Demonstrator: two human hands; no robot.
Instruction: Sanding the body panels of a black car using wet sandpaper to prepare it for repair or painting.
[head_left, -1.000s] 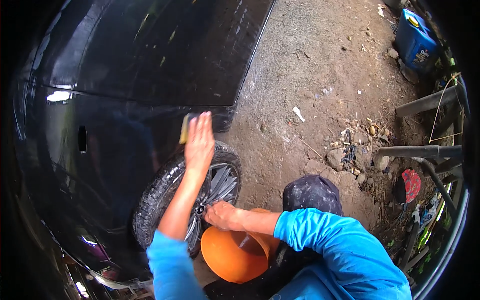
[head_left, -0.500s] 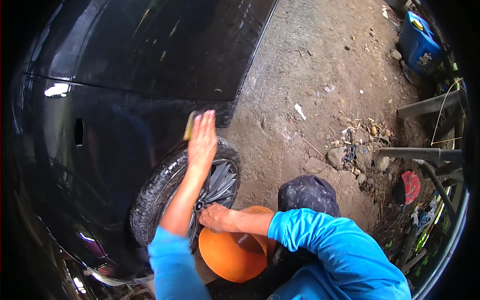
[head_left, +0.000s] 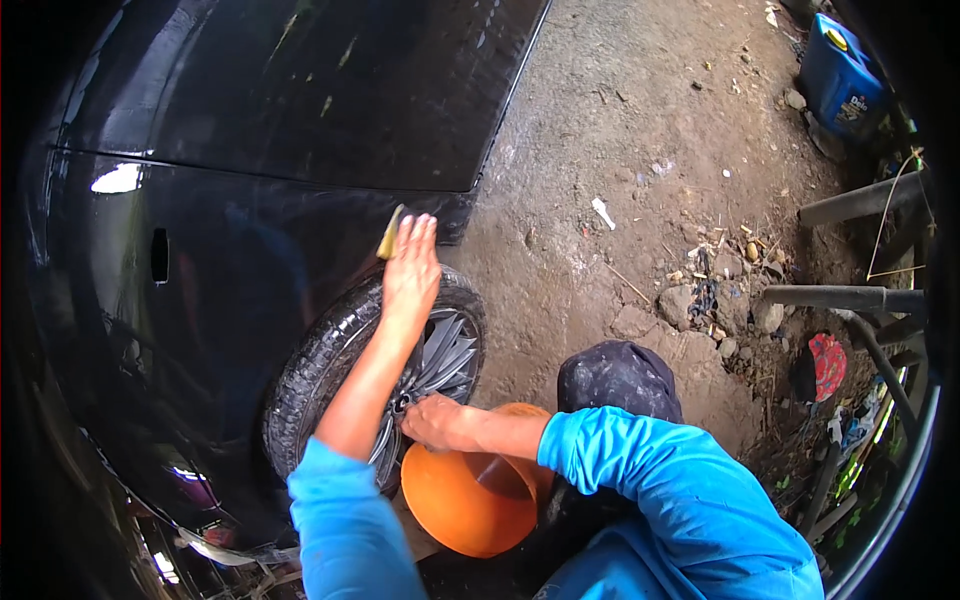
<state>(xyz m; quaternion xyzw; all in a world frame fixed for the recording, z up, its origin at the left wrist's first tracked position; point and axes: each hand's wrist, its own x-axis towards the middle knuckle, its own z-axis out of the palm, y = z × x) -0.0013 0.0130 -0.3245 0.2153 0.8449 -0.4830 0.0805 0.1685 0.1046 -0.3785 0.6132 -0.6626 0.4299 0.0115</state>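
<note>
Left fingers: we see them straight and close together, the left hand [head_left: 411, 285] laid flat and holding a yellowish pad [head_left: 389, 240] (its thumb is hidden from us).
Pad: it shows past the left edge of those fingers, over the black car panel [head_left: 230, 270] just above the tyre [head_left: 308, 390]; whether it touches the paint, we cannot tell.
Right fingers: we find the right hand [head_left: 432, 422] bent beside the wheel hub [head_left: 403, 402]; whether it grips anything, we cannot tell.
Wheel: grey spokes [head_left: 448, 352] show between the two hands.
Bucket: an orange bucket [head_left: 455, 512] sits just below the right wrist, near the tyre.
Sleeves: both are blue [head_left: 350, 535].
Ground: we see brown dirt [head_left: 560, 230], stones [head_left: 676, 306] and a white scrap [head_left: 603, 213].
Far right: a blue jerrycan [head_left: 840, 90] with a yellow cap stands near the top, a red patterned cloth [head_left: 827, 366] lower down.
</note>
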